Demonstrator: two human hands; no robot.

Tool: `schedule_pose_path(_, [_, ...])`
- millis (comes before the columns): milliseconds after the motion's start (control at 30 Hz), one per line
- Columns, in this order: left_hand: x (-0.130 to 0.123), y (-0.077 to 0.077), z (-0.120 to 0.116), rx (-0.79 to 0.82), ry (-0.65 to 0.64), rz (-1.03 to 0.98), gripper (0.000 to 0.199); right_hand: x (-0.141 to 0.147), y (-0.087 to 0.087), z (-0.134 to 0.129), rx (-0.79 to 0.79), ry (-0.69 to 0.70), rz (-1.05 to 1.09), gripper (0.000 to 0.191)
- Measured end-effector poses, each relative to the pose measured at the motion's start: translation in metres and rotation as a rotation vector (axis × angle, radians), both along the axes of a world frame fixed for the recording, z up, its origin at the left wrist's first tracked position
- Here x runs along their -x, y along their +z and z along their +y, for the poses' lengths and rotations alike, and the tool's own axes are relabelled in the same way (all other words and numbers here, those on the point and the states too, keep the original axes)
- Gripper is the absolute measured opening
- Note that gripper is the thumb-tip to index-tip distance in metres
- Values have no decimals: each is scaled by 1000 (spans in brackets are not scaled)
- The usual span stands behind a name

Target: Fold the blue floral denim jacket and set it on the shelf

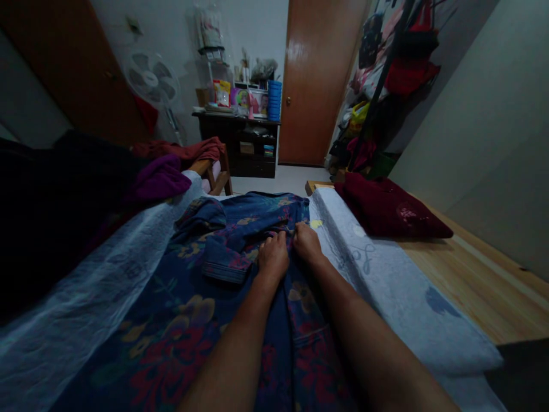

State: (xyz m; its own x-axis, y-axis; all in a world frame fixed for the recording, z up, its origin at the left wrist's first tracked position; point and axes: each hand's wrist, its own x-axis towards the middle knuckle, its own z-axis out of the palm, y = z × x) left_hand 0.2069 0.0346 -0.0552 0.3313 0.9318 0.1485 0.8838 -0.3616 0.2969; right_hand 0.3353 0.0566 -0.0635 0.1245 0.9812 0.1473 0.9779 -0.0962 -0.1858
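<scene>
A long blue floral denim garment (pixel 180 320) with sleeves lies spread out in front of me. One sleeve (pixel 227 260) is folded across its upper part, its stitched cuff pointing towards me. My left hand (pixel 273 256) is closed on the cloth near the garment's front edge, fingers curled. Just to its right, my right hand (pixel 306 242) pinches the same garment near its right side. The fingertips of both hands are partly hidden.
Under the garment is a pale printed sheet (pixel 377 274). A folded dark red garment (pixel 390 206) rests on the wooden surface (pixel 484 274) at right. Dark and purple clothes (pixel 160 180) are heaped at left. Behind stand a fan (pixel 152 80), a dark cabinet (pixel 234 143) and a door (pixel 321 86).
</scene>
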Motion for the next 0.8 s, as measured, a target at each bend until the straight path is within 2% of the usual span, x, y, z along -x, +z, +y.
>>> schedule_pose_path(167, [4, 1, 4, 7, -24, 7, 38, -3, -22, 31, 11, 77, -34, 48])
schedule_pose_path(267, [3, 1, 3, 22, -30, 28, 38, -7, -28, 43, 42, 88, -33, 55])
schedule_pose_path(633, [1, -2, -1, -14, -46, 111, 36, -18, -27, 82, 54, 35, -46, 64])
schedule_pose_path(800, [4, 4, -1, 14, -83, 111, 35, -21, -28, 92, 59, 41, -79, 65])
